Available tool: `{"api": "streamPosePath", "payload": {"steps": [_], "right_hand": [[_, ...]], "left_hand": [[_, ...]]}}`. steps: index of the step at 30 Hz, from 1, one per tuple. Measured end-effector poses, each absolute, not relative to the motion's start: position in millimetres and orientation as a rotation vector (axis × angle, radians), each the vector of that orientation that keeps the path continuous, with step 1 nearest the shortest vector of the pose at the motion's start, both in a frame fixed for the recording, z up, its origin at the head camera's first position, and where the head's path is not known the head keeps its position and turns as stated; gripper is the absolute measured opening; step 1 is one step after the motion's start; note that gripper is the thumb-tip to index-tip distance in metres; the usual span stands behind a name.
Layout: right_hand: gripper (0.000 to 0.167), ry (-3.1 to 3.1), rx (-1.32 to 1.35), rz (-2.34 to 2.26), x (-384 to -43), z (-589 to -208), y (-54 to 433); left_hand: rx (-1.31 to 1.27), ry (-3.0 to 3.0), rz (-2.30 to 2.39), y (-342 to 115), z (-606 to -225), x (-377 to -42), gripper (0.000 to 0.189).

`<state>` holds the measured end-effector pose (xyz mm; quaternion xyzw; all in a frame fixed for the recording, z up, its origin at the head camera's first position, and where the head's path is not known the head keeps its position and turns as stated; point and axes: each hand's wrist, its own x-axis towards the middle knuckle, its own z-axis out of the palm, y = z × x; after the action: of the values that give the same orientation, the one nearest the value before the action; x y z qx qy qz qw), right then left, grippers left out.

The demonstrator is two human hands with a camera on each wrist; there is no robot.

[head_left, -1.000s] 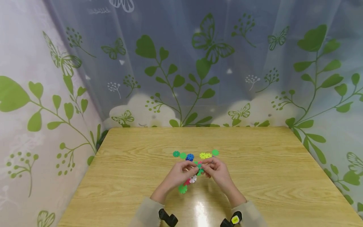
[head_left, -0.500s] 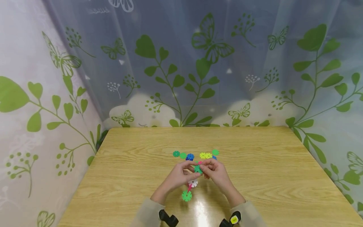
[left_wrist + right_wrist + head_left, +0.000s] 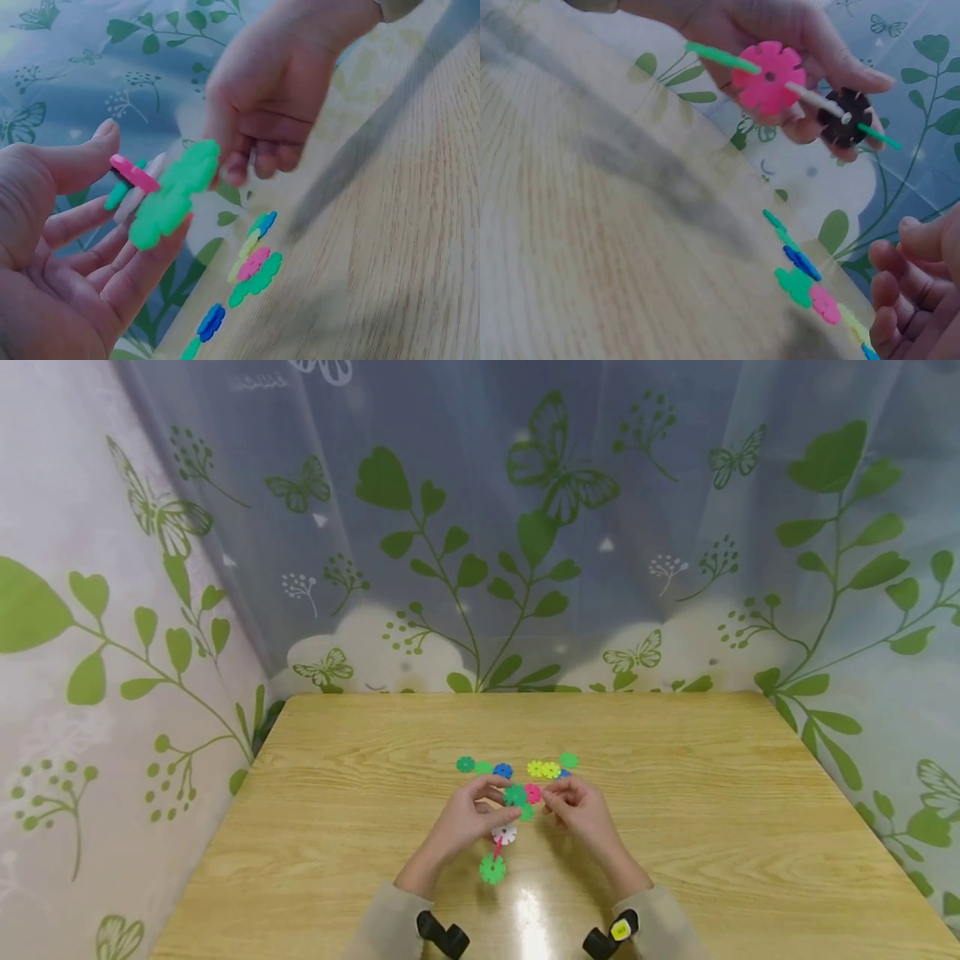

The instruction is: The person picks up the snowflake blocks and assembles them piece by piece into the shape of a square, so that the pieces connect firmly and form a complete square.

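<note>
The left hand [image 3: 467, 820] pinches a disc chain [image 3: 506, 834]; the right hand [image 3: 587, 817] curls loosely near it, yellow discs [image 3: 536, 768] beyond it.

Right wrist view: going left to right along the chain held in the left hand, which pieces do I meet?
Edge-on green plastic disc, pink notched plastic disc, edge-on white plastic disc, black notched plastic disc, second edge-on green plastic disc.
</note>
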<state>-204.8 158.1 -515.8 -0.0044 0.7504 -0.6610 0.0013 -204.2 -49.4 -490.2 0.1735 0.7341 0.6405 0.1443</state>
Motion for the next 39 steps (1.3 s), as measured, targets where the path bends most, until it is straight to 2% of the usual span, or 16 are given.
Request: {"api": "streamPosePath", "payload": {"steps": [7,17,25,31,39], "right_hand": [[0.017,2.661,-0.086,-1.774,-207.5,-535.7,150.5],[0.024,3.026,-0.156,-1.369,-216.3,-536.5,140.1],[0.033,3.133,-0.065,-1.084,-224.6,-541.1,135.4],[0.025,3.118,-0.014,-0.995,-226.9,-539.4,132.0],[0.016,3.076,0.019,-1.143,-224.8,-537.5,134.6]], "left_hand": [[0.425,2.120,1.925,-55.7,-463.6,-194.0,0.042],[0.425,2.126,1.956,-59.5,-460.9,-195.1,0.043],[0.423,2.152,1.944,-58.7,-465.3,-193.7,0.044],[0.411,2.149,1.950,-58.9,-468.6,-193.6,0.045],[0.419,2.145,1.953,-59.9,-466.9,-194.6,0.044]]}}
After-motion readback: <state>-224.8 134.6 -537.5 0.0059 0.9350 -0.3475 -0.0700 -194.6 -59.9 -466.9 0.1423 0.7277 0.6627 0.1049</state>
